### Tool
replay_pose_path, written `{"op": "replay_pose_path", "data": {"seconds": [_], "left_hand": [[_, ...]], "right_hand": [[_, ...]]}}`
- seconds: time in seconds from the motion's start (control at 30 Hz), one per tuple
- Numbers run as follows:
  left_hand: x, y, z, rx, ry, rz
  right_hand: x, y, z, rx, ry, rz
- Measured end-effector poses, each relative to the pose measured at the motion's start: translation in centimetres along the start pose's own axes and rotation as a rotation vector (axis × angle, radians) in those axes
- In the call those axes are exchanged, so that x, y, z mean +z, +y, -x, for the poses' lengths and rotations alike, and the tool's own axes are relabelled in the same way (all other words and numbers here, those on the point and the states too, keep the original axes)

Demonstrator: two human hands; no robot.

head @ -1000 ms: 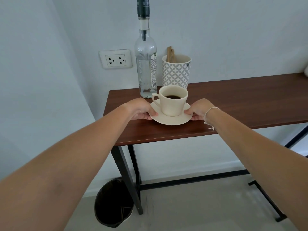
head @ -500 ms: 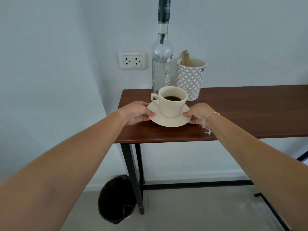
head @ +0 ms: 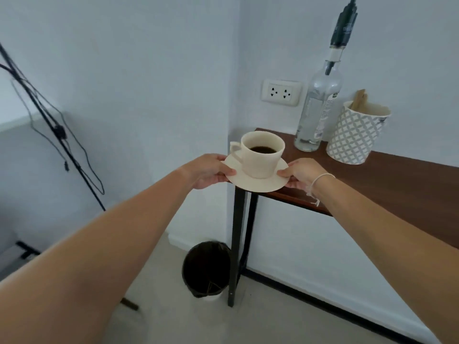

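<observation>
1. The left hand [head: 211, 172] pinches the saucer [head: 255, 186] at its left rim, thumb on top; the right hand [head: 301, 173] pinches the right rim likewise.
2. The cup [head: 258, 162] stands upright on the saucer, dark coffee inside, handle pointing left.
3. The saucer sits over the near left corner of the table [head: 397, 184], partly past the edge; whether it touches the top cannot be told.
4. Farther right stand a glass bottle [head: 315, 112] and a patterned holder [head: 355, 137]; a bin [head: 206, 269] sits on the floor below.

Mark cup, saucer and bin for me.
cup [head: 260, 165]: head view, outer wall below the coffee.
saucer [head: 258, 186]: head view, bare near part in front of the cup.
bin [head: 196, 274]: head view, black liner on the inner wall.
</observation>
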State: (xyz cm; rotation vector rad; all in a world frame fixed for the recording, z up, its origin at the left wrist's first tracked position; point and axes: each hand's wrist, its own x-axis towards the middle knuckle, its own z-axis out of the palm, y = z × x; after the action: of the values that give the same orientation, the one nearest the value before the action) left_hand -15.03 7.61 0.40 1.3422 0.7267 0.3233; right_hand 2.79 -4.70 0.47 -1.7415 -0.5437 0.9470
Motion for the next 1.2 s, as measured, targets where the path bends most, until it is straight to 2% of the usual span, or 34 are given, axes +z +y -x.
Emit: {"op": "replay_pose_path", "data": {"seconds": [0.33,0.6,0.8,0.97,1.07,1.2], "left_hand": [[-8.5,-2.9,13.2,0.025,0.33,0.09],[-13.6,-6.4,26.9,0.034,0.564,0.151],[-16.6,-11.0,39.5,0.011,0.704,0.188],[-18.2,-15.9,52.4,-0.002,0.882,0.201],[-18.5,-17.3,55.7,-0.051,0.909,0.203],[-19.9,-21.3,65.0,-0.055,1.005,0.268]], "right_hand": [[12.7,-0.9,5.2,-0.09,-0.269,0.026],[23.5,0.1,12.6,-0.151,-0.478,0.127],[31.6,3.0,21.8,-0.153,-0.618,0.197],[39.3,7.0,32.1,-0.127,-0.779,0.262],[41.2,8.4,34.2,-0.117,-0.816,0.259],[47.3,11.4,41.2,-0.121,-0.936,0.34]]}}
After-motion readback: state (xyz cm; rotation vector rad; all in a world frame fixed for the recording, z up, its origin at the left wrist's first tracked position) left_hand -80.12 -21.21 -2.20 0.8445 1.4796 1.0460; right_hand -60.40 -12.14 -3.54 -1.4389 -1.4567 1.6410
